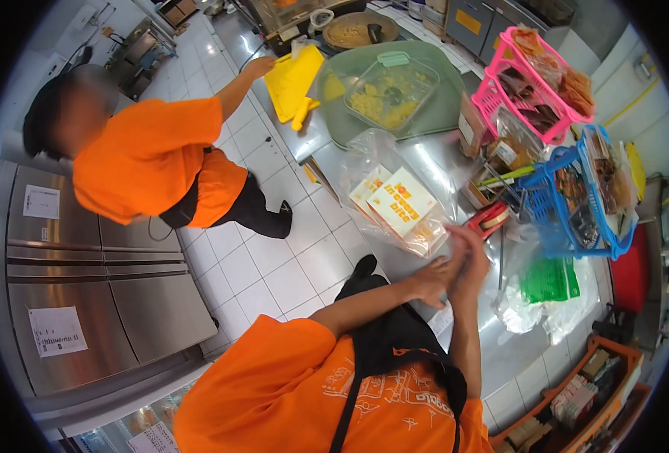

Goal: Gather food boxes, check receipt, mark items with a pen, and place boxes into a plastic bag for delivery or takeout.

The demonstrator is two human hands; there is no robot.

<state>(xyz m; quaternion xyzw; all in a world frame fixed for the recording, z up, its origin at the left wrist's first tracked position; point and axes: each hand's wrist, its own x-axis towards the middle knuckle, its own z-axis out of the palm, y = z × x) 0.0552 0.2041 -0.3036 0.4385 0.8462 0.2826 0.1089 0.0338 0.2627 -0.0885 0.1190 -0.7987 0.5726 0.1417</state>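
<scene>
My left hand (432,281) is at the table's near edge, fingers spread, with nothing visible in it. Against or just before it, my right hand (470,261) is raised and blurred, its fingers bent; whether it holds anything is unclear. Just beyond my hands, a clear plastic bag (363,148) lies on the steel table (394,255), with printed paper food packets (403,203) inside. A red tape dispenser (487,222) stands right of the bag, close to my right fingers. Below my right hand, a white paper slip (441,320) is partly hidden by my forearm.
A co-worker (147,153) at left touches a yellow tray (295,79). A clear food container (391,93) sits on a green tray (453,73). Pink (561,127) and blue baskets (549,187) hold packets at right, above a green package (549,280). An orange crate (623,390) stands lower right.
</scene>
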